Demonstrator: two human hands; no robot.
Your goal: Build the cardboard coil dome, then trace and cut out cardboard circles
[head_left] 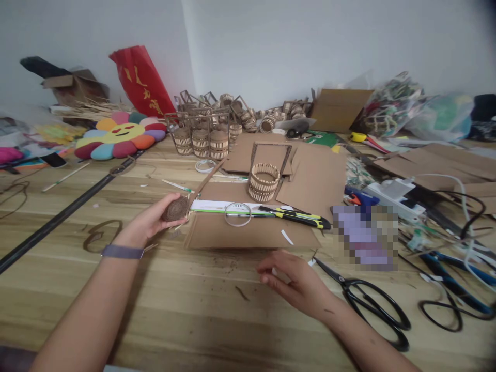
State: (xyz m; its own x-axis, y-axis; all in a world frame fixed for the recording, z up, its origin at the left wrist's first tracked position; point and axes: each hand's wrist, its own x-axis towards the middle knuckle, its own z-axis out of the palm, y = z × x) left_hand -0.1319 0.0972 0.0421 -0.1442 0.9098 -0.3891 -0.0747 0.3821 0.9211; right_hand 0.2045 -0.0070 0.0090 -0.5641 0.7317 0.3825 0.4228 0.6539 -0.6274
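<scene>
My left hand (pixel 157 214) is closed around a small wooden bucket-shaped basket (pixel 177 208), its round brown end turned towards me. A flat brown strip, seemingly its handle, sticks out up and to the right. My right hand (pixel 290 281) hovers over the wooden table, fingers loosely bent and thumb apart, with no held thing visible. Ahead of it lie a cardboard sheet (pixel 248 235), a clear ring (pixel 237 215), a white ruler-like strip (pixel 209 205) and a black-and-yellow utility knife (pixel 302 218). Behind them stands an upright slatted basket (pixel 264 182) with a tall handle.
Black scissors (pixel 377 310) lie beside my right forearm. A white power strip (pixel 399 199), cables and blue-handled pliers (pixel 453 281) crowd the right side. Several finished baskets (pixel 200 142) stand at the back, near a flower cushion (pixel 122 134). A black bar (pixel 73 206) crosses the left.
</scene>
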